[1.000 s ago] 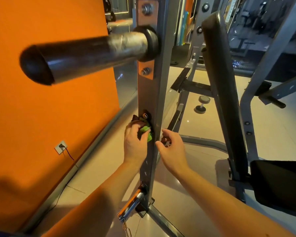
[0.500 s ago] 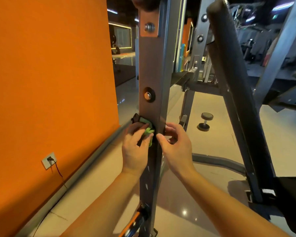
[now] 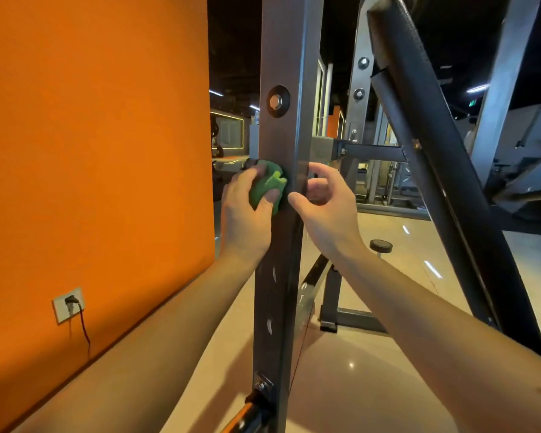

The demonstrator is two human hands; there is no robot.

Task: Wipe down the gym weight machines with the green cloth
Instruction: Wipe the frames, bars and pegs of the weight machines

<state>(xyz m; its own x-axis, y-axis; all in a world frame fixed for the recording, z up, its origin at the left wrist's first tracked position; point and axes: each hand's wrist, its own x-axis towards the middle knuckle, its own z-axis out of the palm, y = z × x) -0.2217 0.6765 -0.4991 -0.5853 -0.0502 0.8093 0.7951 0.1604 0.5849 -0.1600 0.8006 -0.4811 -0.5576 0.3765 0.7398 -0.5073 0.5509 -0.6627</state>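
A grey steel upright post (image 3: pixel 281 57) of the weight machine stands in the middle of the view, with a round bolt hole near its top. My left hand (image 3: pixel 247 214) holds the bunched green cloth (image 3: pixel 267 182) and presses it against the post's left face. My right hand (image 3: pixel 325 207) curls around the post's right edge at the same height, thumb on the front and fingers behind.
An orange wall (image 3: pixel 94 151) with a plugged-in socket (image 3: pixel 67 304) runs close on the left. A black padded bench back (image 3: pixel 434 151) slants on the right. A dumbbell (image 3: pixel 381 246) lies on the tiled floor behind. A chrome peg (image 3: pixel 247 414) sticks out at the post's base.
The view has tilted upward, so the thick bar sleeve has left the frame. Both hands have slid up the post, with the cloth still pressed against it.
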